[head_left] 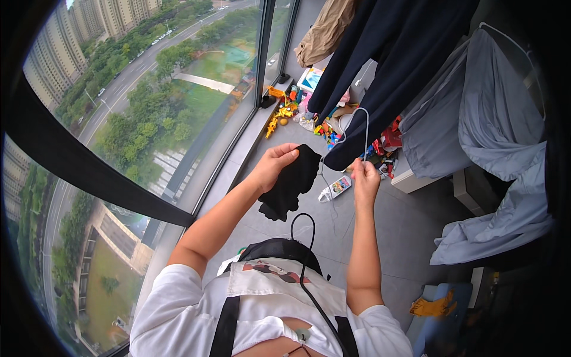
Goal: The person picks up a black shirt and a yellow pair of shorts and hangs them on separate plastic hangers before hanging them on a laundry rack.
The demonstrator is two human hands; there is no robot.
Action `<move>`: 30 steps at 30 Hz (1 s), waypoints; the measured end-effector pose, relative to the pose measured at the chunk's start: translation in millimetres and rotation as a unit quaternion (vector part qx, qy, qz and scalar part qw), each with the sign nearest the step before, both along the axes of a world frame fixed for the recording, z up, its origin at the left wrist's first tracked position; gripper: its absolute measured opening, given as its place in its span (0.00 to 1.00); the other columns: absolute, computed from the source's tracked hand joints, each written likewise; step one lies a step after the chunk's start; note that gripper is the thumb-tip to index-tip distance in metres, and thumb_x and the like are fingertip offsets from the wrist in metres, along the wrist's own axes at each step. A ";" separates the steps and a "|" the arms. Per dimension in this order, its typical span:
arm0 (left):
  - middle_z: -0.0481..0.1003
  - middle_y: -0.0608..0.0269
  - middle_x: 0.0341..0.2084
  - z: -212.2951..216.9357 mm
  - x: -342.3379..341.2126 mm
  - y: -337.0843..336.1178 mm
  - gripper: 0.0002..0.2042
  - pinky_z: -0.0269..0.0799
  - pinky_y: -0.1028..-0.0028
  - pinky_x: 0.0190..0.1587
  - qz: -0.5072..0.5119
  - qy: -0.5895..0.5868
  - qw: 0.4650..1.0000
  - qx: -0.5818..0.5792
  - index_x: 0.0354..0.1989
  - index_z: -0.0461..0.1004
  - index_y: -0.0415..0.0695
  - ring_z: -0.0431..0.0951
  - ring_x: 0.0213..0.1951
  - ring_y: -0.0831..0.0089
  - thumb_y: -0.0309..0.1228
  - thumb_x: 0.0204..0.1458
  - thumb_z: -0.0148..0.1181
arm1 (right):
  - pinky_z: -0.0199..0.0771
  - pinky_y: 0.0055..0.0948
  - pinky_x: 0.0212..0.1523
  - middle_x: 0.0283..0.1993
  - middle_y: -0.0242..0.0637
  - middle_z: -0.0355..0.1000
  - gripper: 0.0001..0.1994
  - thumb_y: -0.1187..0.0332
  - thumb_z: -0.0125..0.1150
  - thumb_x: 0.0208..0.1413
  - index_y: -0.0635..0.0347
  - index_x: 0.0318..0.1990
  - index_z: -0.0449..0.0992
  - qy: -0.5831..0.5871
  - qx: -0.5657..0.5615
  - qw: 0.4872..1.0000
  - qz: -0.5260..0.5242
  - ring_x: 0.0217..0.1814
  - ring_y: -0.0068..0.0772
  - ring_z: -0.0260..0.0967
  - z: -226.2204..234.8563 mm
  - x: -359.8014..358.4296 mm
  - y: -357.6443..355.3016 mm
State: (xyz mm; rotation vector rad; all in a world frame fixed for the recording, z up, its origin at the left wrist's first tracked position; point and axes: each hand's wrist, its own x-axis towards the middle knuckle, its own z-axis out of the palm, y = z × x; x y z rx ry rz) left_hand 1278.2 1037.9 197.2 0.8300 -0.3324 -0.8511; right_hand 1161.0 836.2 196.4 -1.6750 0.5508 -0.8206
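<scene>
Dark navy trousers (410, 56) hang from above, one leg reaching down just behind the right hand (365, 181) and hiding part of a heap of small multicoloured plastic toys (289, 110) along the far wall. A crumpled tan cloth garment (326, 31) hangs to their left, and large draped grey fabric (496, 113) fills our right side, over part of a white boxy cabinet (415, 178).

Between the trousers and our left hand (276, 167) we have a thin pale wire hanger (366, 135); the right hand's grip is narrow, pinching its side. The left grip is pinched on a crumpled black cloth garment (292, 179), which dangles just beside the wire; we cannot tell whether they touch.

Below, a white bottle with a coloured label (336, 188) lies on the grey tiled floor (389, 229). A looped black cord (303, 237) rises near our chest. At lower right, a mustard-yellow cloth (432, 304) rests on a blue object (447, 324). To our left, tall dark-framed windows (113, 178) look down on a road, trees and high-rise buildings.
</scene>
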 end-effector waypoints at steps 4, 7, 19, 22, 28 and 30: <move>0.73 0.67 0.29 2.6 6.3 1.7 0.06 0.71 0.78 0.35 0.014 0.063 0.997 -0.037 0.38 0.69 0.43 0.74 0.31 0.79 0.27 0.54 0.48 | 0.40 0.13 0.13 0.15 0.23 0.61 0.13 0.59 0.53 0.55 0.58 0.24 0.70 0.087 0.100 0.988 -0.082 0.13 0.08 0.47 -19.5 -43.8 -32.5; 0.73 0.67 0.30 -2.0 10.0 -1.8 0.05 0.71 0.77 0.37 0.029 0.098 0.993 -0.053 0.37 0.69 0.43 0.74 0.32 0.78 0.27 0.54 0.48 | 0.42 0.12 0.13 0.15 0.23 0.61 0.10 0.62 0.52 0.55 0.60 0.33 0.72 0.005 0.053 0.996 -0.066 0.13 0.08 0.47 -28.1 -45.4 -27.1; 0.72 0.69 0.31 13.2 16.4 -3.9 0.04 0.69 0.70 0.42 0.019 0.173 0.983 -0.061 0.36 0.66 0.49 0.73 0.36 0.75 0.31 0.53 0.50 | 0.59 0.11 0.26 0.24 0.25 0.68 0.09 0.68 0.52 0.55 0.66 0.36 0.73 -0.040 0.029 0.998 0.045 0.20 0.10 0.60 -21.2 -5.6 23.2; 0.72 0.71 0.31 13.5 18.4 -9.5 0.04 0.68 0.71 0.42 0.047 0.189 0.977 -0.082 0.35 0.66 0.49 0.72 0.37 0.77 0.30 0.52 0.51 | 0.58 0.11 0.25 0.30 0.28 0.71 0.08 0.70 0.56 0.52 0.65 0.37 0.74 -0.009 -0.011 0.994 0.105 0.24 0.10 0.60 -10.6 4.8 35.4; 0.72 0.70 0.32 8.4 8.9 -24.1 0.04 0.65 0.74 0.42 0.092 0.187 0.971 -0.120 0.34 0.67 0.47 0.71 0.39 0.77 0.28 0.50 0.53 | 0.64 0.18 0.25 0.29 0.34 0.72 0.11 0.69 0.62 0.45 0.65 0.35 0.74 0.030 -0.098 0.983 0.151 0.24 0.18 0.64 9.7 37.1 59.7; 0.72 0.67 0.33 14.2 1.3 -22.6 0.03 0.65 0.73 0.44 0.096 0.198 0.968 -0.120 0.33 0.68 0.45 0.71 0.39 0.75 0.27 0.50 0.51 | 0.65 0.18 0.26 0.28 0.34 0.72 0.11 0.68 0.63 0.44 0.65 0.33 0.73 0.037 -0.121 0.981 0.145 0.25 0.19 0.65 6.3 43.1 57.8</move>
